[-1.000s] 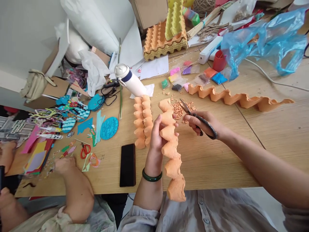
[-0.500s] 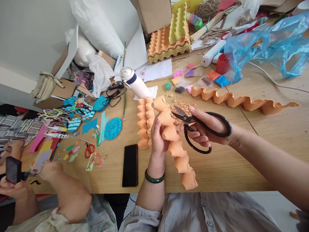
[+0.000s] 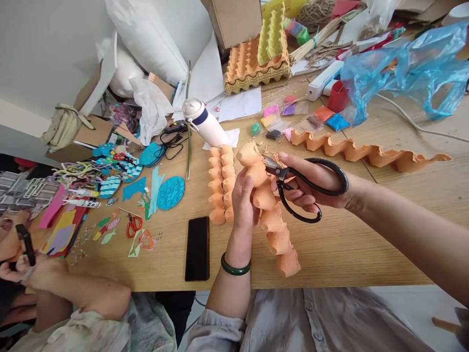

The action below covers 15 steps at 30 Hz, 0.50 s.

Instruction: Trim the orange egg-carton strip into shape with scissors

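Note:
My left hand (image 3: 245,200) is closed around an orange egg-carton strip (image 3: 273,218), a row of several cups that slants down toward the table's front edge. In my right hand (image 3: 306,183) is a pair of black-handled scissors (image 3: 330,168), its fingers through and around the loops. The scissor blades meet the strip's edge between the two top cups; their tips are partly hidden by it. Two finished-looking rows of orange egg cups (image 3: 216,186) lie side by side left of my left hand. Orange paper scraps lie behind the blades.
Another orange carton strip (image 3: 370,149) lies at right. A black phone (image 3: 197,248) and a white bottle (image 3: 204,122) are to the left. Stacked egg trays (image 3: 256,63), clay packets and a blue plastic bag (image 3: 403,68) are at the back. A co-worker's arm (image 3: 84,288) holds a phone at left.
The scissors have closed in on the strip, their blades now at its edge near the top cups. The strip has shifted slightly right. The co-worker's arm and phone have moved.

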Available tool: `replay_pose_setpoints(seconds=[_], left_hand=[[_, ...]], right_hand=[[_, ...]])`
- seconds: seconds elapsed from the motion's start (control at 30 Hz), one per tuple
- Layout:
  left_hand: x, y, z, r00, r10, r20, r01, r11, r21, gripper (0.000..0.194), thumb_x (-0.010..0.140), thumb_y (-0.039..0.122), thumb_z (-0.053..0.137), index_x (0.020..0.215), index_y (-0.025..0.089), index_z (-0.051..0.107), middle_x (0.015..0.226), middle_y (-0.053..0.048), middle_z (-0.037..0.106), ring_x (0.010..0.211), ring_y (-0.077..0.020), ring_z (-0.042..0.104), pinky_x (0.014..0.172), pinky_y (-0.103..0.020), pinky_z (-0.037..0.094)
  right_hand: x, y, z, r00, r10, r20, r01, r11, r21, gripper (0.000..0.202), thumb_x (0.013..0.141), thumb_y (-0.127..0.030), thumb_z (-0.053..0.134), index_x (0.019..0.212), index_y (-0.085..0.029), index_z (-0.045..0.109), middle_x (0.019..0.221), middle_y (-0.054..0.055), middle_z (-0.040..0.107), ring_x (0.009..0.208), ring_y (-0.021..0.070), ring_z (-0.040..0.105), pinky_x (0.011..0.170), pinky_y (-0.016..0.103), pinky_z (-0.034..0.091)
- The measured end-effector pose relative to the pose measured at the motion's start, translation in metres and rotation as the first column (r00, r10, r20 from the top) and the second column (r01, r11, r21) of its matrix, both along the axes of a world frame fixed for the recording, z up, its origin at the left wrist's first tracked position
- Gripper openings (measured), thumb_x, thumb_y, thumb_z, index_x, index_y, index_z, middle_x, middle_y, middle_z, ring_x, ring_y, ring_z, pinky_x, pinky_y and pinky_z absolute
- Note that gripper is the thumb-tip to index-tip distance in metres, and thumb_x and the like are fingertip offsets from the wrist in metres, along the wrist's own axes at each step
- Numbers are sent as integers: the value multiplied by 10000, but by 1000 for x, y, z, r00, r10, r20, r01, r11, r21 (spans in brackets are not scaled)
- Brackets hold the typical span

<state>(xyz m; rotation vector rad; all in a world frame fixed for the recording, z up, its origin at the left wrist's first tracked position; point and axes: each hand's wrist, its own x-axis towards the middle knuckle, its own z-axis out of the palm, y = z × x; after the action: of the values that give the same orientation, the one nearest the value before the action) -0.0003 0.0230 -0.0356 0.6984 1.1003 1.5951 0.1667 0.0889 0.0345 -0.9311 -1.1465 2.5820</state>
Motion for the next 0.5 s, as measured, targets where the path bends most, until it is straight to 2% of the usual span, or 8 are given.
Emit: replay_pose_setpoints(seconds=[0.17,0.3,0.37,0.5], left_hand=[[2,-1,2,999,-53,7,52,997,65,445,905,558,750,1263,295,719,1329,-76,752,1357,-338,651,951,-416,651],[3,0,5,999,-40,11,39,996,77,419,859,576,793,1193,326,753,1311,-61,761,1379,-360,625,907,-405,667],[5,1,5,998,-46,42,44,998,50,430,855,592,787,1183,315,749,1303,-67,764,1384,-379,615,902,-425,667],[5,2,4,990,-69,119,72,997,-22,413,878,613,740,1153,305,736,1275,-81,764,1386,-410,604,898,-492,659]], right_hand=[[1,-1,5,987,-32,156,17,996,92,646,1041,-722,357,781,-175,581,499,-91,302,334,35,211,263,137,244],[1,-3,4,971,-72,226,12,966,257,618,1035,-701,423,781,-166,598,478,-88,292,321,39,244,263,135,200],[1,-3,2,968,-104,227,34,955,294,598,1012,-713,475,798,-169,600,485,-88,298,335,46,261,269,148,230],[2,-2,-3,983,-99,157,56,965,255,573,983,-745,509,881,-188,591,536,-71,379,413,75,351,365,203,433]])
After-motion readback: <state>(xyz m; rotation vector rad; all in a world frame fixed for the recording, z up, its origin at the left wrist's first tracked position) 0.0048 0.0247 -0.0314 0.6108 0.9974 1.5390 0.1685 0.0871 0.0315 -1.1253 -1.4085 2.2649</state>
